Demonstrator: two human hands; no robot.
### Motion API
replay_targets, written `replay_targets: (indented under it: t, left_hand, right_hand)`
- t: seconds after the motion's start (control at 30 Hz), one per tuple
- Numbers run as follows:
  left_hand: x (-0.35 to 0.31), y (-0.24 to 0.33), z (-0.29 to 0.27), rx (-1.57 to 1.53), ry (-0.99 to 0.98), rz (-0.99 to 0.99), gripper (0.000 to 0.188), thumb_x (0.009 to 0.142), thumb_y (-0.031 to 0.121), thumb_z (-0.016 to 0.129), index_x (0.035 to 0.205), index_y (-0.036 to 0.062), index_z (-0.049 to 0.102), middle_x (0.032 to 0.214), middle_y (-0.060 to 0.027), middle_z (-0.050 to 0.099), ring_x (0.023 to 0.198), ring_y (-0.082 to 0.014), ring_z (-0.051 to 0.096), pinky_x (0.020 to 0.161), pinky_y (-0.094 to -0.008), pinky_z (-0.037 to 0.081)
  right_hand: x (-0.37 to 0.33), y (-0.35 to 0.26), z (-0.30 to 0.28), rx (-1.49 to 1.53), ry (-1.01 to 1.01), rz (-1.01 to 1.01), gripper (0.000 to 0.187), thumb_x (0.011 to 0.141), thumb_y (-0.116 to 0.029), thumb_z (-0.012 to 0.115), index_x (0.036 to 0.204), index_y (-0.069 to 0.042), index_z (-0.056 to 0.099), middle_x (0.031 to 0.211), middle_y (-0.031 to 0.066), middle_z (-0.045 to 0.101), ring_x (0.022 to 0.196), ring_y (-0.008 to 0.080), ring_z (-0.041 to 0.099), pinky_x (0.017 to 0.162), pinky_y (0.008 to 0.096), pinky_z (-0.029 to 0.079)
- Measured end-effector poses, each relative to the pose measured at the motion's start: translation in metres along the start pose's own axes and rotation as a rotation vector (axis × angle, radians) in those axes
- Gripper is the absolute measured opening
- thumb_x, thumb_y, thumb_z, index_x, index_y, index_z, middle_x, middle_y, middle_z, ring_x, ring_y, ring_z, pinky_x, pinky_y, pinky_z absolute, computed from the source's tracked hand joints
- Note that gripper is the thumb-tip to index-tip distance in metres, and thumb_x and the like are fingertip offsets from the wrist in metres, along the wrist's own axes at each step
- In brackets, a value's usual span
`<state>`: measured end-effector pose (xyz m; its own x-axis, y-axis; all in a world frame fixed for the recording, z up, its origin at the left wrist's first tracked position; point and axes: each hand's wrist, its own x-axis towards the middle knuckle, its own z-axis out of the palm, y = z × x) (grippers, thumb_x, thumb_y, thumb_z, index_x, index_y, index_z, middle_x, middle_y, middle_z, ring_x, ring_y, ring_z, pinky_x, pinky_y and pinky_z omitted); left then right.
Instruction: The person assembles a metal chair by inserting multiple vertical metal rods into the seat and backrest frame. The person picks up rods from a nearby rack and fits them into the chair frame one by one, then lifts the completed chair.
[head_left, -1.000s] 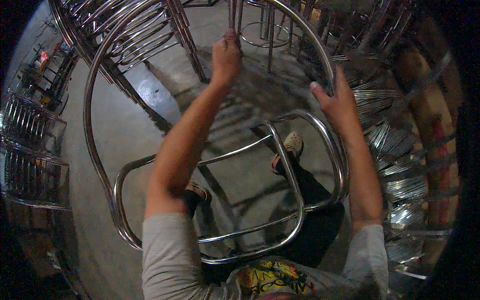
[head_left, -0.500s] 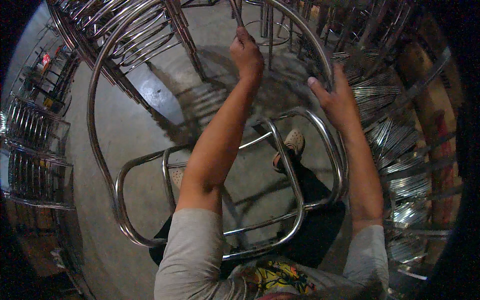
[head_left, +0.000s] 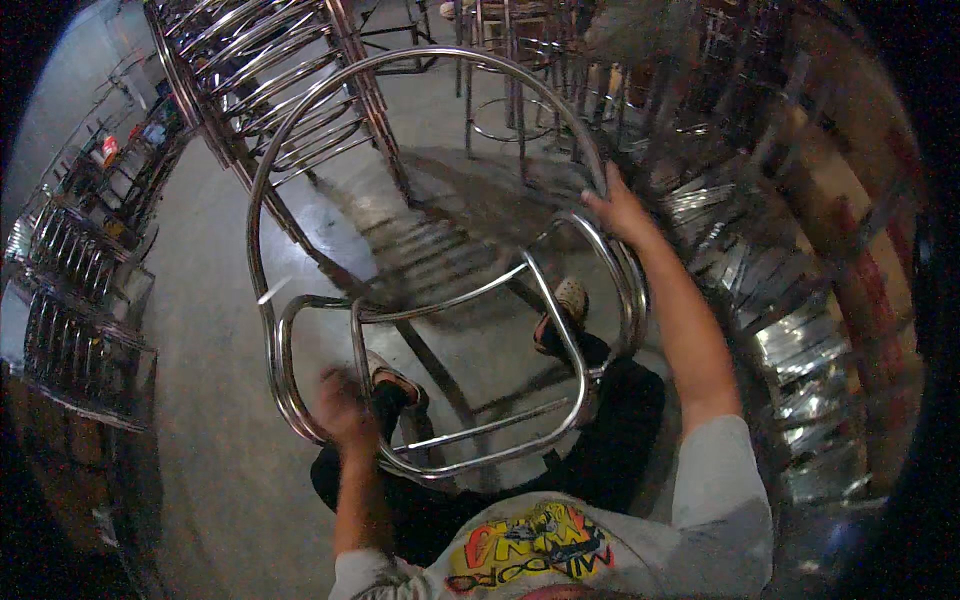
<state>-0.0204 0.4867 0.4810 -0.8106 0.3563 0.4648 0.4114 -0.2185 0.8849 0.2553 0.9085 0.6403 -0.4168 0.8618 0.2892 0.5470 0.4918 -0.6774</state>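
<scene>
A chrome tube chair frame [head_left: 452,468] stands in front of me, between my legs, with a large round hoop arching away at its far side and a smaller rounded seat loop nearer me. My right hand [head_left: 622,212] grips the hoop on its right side, with the thumb inside the curve. Low on the left, my left hand [head_left: 345,405] is smeared by motion beside the seat loop; its fingers cannot be made out. A short whitish streak [head_left: 275,290] shows against the left side of the hoop; what it is I cannot tell.
Stacked chrome frames [head_left: 300,100] rise at the far left, with more metal racks [head_left: 80,320] along the left edge. Round-based stools [head_left: 515,115] stand at the back. Bundles of shiny metal parts [head_left: 800,370] line the right side. My sandalled feet are on the concrete floor [head_left: 215,400].
My left hand has come down from the far top, where it held a thin strip-like thing, to the lower left. The right hand and hoop have shifted nearer and left in view.
</scene>
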Motion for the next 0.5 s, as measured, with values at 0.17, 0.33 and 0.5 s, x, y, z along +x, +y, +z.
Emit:
replay_targets:
  t: [0.17, 0.33, 0.5]
  left_hand:
    - [-0.088, -0.062, -0.282, 0.729, 0.559, -0.325, 0.040, 0.100, 0.034, 0.041, 0.107, -0.0039, 0.054, 0.100, -0.0195, 0.061, 0.085, -0.0268, 0.059, 0.072, -0.0411, 0.047]
    - [-0.261, -0.144, -0.293, 0.827, -0.063, -1.041, 0.044, 0.097, 0.029, 0.050, 0.119, -0.0091, 0.050, 0.113, -0.0264, 0.060, 0.093, -0.0324, 0.062, 0.076, -0.0428, 0.050]
    - [-0.363, -0.176, -0.260, 0.606, -0.368, -1.342, 0.046, 0.097, 0.033, 0.048, 0.121, -0.0064, 0.050, 0.115, -0.0225, 0.059, 0.096, -0.0310, 0.060, 0.079, -0.0423, 0.049]
  right_hand:
    - [-0.127, 0.043, 0.003, 0.380, -0.119, 0.232, 0.085, 0.085, -0.059, 0.057, 0.137, 0.006, 0.038, 0.132, 0.0238, 0.051, 0.124, 0.0355, 0.049, 0.104, 0.0389, 0.036]
    - [-0.248, 0.036, 0.046, 0.288, 0.353, 0.168, 0.063, 0.095, -0.053, 0.044, 0.126, 0.001, 0.054, 0.120, 0.0222, 0.060, 0.115, 0.0351, 0.054, 0.099, 0.0401, 0.039]
    - [-0.249, 0.033, 0.073, 0.292, 0.432, 0.193, 0.053, 0.098, -0.043, 0.045, 0.123, 0.002, 0.056, 0.121, 0.0166, 0.061, 0.112, 0.0275, 0.055, 0.098, 0.0339, 0.038]
